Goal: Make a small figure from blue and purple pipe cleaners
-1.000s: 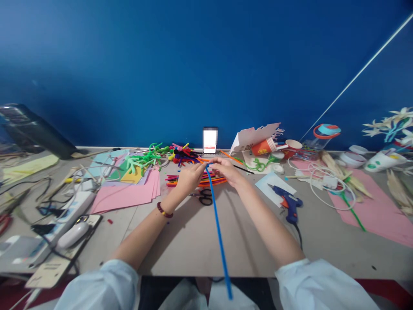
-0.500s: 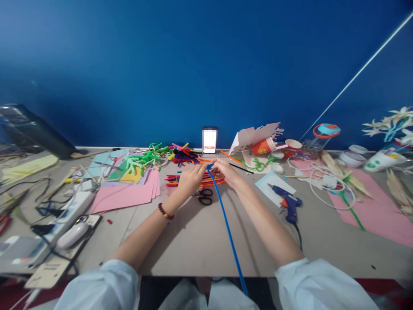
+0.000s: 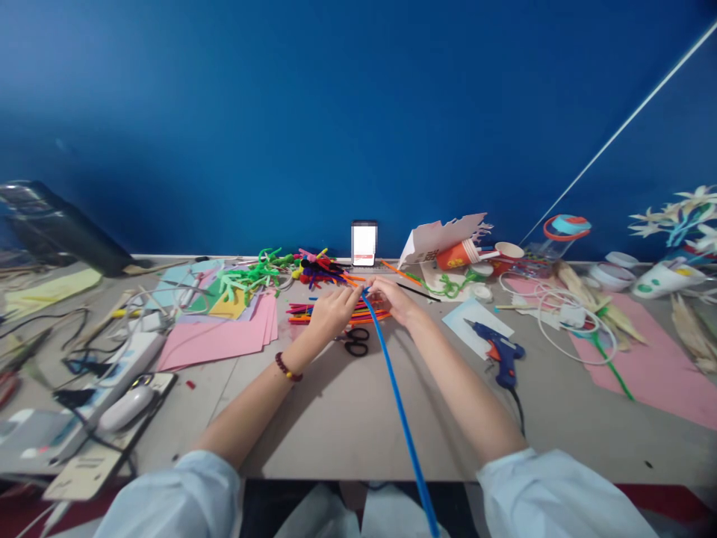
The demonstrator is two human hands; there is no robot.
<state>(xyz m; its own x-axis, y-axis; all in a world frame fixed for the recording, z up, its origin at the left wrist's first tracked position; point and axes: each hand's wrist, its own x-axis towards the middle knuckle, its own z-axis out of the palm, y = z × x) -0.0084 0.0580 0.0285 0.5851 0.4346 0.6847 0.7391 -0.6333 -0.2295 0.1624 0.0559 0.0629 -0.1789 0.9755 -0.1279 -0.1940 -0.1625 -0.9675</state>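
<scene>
Nearest, two pale blue sleeves point(image 3: 173, 493) rest at the near edge of a grey surface point(image 3: 336, 418). The forearms reach inward, and a beaded bracelet point(image 3: 287, 367) circles the left wrist. A long blue stem point(image 3: 399, 400) slants from the fingertips, over the middle of the surface and past its near edge.

At the near left corner, a white oval object point(image 3: 126, 409) lies on a pale slab point(image 3: 84, 471), beside a power strip point(image 3: 143, 350). Toward the right edge, a glue gun point(image 3: 507, 360) lies partly on a light blue sheet point(image 3: 464, 320), and a large pink sheet point(image 3: 666, 366) spreads farther right.

Black-handled scissors point(image 3: 357, 342) lie just nearer than the hands. The left hand point(image 3: 334, 308) and right hand point(image 3: 392, 299) meet beyond the centre, their fingertips close together and clamped on the stem's far end; the exact grip is partly hidden. Coloured sticks point(image 3: 302, 312) lie under and beside the hands.

Pink paper point(image 3: 218, 340) lies left of them, with green fuzzy stems point(image 3: 252, 276) beyond. Along the far edge stand a dark bottle point(image 3: 84, 235), leaning near the left corner, and an upright phone point(image 3: 364, 243) in the middle; red cups point(image 3: 456, 255) lie tipped to its right. Behind rises a blue wall point(image 3: 358, 112).
</scene>
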